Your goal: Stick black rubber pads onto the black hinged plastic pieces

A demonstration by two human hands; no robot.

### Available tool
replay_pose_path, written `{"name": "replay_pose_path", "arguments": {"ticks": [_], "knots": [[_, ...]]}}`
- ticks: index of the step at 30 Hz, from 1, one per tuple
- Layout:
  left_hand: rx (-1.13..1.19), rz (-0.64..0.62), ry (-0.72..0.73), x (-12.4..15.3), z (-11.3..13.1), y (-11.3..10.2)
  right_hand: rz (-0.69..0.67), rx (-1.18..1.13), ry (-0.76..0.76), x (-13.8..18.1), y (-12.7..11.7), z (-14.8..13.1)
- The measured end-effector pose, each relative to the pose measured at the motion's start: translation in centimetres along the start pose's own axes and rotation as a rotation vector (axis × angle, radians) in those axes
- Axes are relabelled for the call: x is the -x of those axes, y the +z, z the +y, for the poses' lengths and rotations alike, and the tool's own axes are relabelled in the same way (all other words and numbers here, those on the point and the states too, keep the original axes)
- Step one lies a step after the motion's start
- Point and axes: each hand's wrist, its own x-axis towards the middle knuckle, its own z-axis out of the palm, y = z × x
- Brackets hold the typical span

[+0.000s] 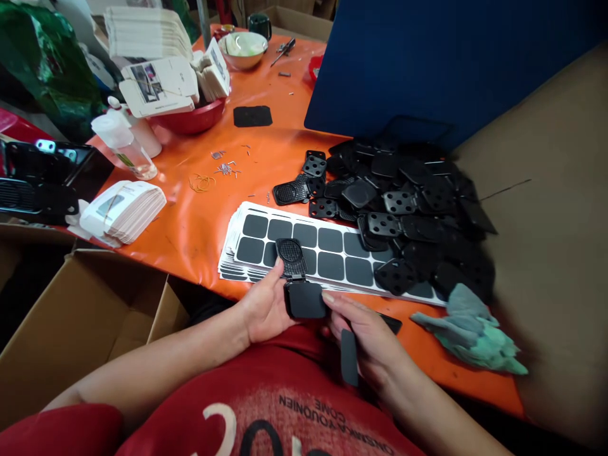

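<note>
My left hand (270, 304) holds a black hinged plastic stand (306, 301) above my lap. Its ridged oval-patterned end (291, 256) points away from me, and its smooth square plate faces up. My right hand (363, 326) has its thumb at the plate's right edge. A dark grey adhesive pad (349, 358) hangs from the fingers of that hand, seen nearly edge-on. Just beyond both hands lies a stack of white sheets (280, 273) with rows of dark rounded-square pads. More black hinged stands (399, 202) are heaped over the right end of the sheets.
An orange-covered table (190, 221) carries a green cloth (484, 329), folded cartons (126, 209), a clear bottle (128, 149), a red basin (190, 120), a bowl (243, 50) and small metal pins (227, 169). A blue panel (427, 63) rises behind the heap. An open cardboard box (85, 316) stands at left.
</note>
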Motion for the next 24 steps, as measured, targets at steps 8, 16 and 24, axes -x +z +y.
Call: {"name": "replay_pose_path", "arguments": {"ticks": [8, 16, 24], "knots": [[-0.040, 0.051, -0.024, -0.13, -0.01, -0.27, 0.010, 0.021, 0.010, -0.54, 0.19, -0.07], [-0.001, 0.055, -0.015, -0.09, 0.02, 0.04, 0.023, 0.017, 0.024, -0.55, 0.32, 0.09], [-0.020, 0.037, -0.008, -0.14, -0.09, -0.32, 0.030, 0.016, 0.012, -0.67, 0.50, 0.08]]}}
